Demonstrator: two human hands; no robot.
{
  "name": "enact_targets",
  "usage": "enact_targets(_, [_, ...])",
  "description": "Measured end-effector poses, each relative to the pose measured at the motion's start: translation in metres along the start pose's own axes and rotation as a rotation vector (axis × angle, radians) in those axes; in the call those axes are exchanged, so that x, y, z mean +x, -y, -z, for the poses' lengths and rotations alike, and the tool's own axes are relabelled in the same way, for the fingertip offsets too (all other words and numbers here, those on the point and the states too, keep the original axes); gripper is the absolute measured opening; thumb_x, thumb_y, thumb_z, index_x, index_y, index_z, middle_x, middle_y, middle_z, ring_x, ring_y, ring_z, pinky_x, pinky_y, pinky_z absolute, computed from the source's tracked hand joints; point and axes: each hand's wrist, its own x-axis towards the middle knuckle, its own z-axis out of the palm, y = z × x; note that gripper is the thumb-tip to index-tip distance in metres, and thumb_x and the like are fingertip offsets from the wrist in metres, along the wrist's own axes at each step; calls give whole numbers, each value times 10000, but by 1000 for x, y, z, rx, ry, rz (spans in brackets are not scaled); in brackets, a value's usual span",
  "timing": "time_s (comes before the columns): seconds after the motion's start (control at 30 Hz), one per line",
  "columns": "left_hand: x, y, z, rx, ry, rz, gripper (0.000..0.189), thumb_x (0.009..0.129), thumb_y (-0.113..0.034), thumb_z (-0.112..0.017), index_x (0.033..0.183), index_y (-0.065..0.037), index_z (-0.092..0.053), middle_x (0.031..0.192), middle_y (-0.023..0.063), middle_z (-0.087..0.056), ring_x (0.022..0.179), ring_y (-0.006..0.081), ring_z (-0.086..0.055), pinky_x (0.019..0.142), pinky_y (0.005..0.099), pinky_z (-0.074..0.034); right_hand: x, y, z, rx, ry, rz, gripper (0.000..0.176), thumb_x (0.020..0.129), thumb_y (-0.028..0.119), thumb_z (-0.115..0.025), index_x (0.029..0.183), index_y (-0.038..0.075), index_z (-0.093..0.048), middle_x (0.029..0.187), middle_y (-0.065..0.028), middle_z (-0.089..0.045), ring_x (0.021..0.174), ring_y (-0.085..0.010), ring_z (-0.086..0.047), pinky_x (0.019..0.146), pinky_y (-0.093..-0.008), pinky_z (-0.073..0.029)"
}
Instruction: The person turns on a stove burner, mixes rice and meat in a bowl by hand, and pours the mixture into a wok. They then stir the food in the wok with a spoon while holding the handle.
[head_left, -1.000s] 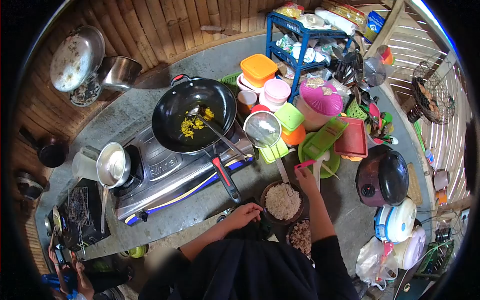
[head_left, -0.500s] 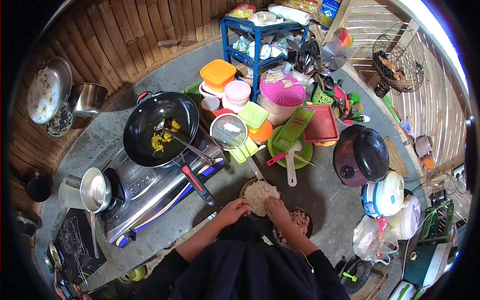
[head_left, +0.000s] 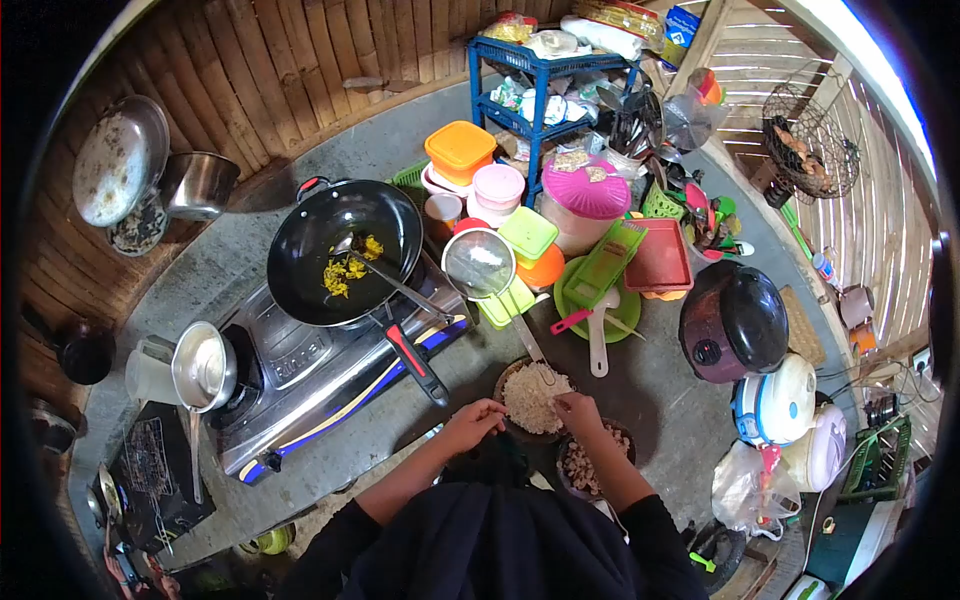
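A bowl of pale rice grains sits on the counter in front of me. At its left edge is my left hand, its fingers curled in toward the thumb; whatever lies between them is too small to see. My right hand is over the bowl's right side with its fingertips pinched together, and I cannot make out what they hold. Beneath my right wrist stands a second bowl with small pinkish-brown chunks, partly covered by the forearm. A strainer lies with its handle reaching to the rice.
On the left, a black wok with yellow bits and a ladle rests on the gas stove, beside a small saucepan. Ahead are a green grater, a white rice paddle and stacked plastic tubs. Rice cookers line the right.
The whole view has shifted, so the counter items appear farther right. My left hand has opened slightly and drawn a little away from my right, which remains pinched at the rice.
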Motion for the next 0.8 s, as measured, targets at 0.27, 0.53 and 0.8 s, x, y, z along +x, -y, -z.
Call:
enact_targets(0.27, [-11,3,10,3,-29,-9,228,908,-152,-495,1080,-6,-529,838,61,-614,776,112,-571,717,254,-470,6,6,13,142,29,-247,266,735,167,-672,939,-4,-660,720,-128,-658,668,-184,-649,621,-309,-497])
enact_targets(0.53, [-9,6,10,4,-17,-24,228,903,-145,-487,1079,-6,-529,824,53,-613,754,108,-558,696,245,-458,7,3,8,59,-32,-140,261,722,155,-663,943,17,-665,713,-122,-656,667,-180,-644,628,-301,-495])
enact_targets(0.8, [-12,-1,10,10,10,-11,218,905,-141,-498,1076,-11,-531,838,48,-613,774,100,-561,724,242,-459,7,-6,7,77,-10,-198,287,721,158,-649,979,35,-660,731,-123,-658,656,-182,-634,629,-300,-489])
